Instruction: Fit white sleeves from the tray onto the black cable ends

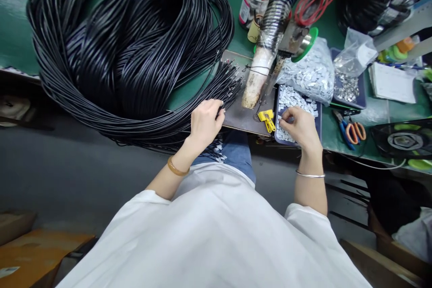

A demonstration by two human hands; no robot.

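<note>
My left hand point(206, 119) is closed at the near edge of the bench, its fingers curled round the end of a black cable. Beside it fan out the bare tips of many black cables point(227, 83), which run back to large coiled bundles point(135, 54). My right hand point(299, 126) is over a dark blue tray point(318, 132) of small white pieces point(293, 98). Its thumb and forefinger are pinched together, and what they hold, if anything, is too small to make out. A yellow clip point(267, 119) lies between my hands.
A corrugated hose point(275, 18) with a whitish end point(254, 87) hangs over the board point(236, 119). Right of the tray are a bag of white pieces point(312, 72), a tray of metal parts point(347, 87), pliers point(343, 129), orange-handled scissors point(356, 132) and a black fan point(405, 140).
</note>
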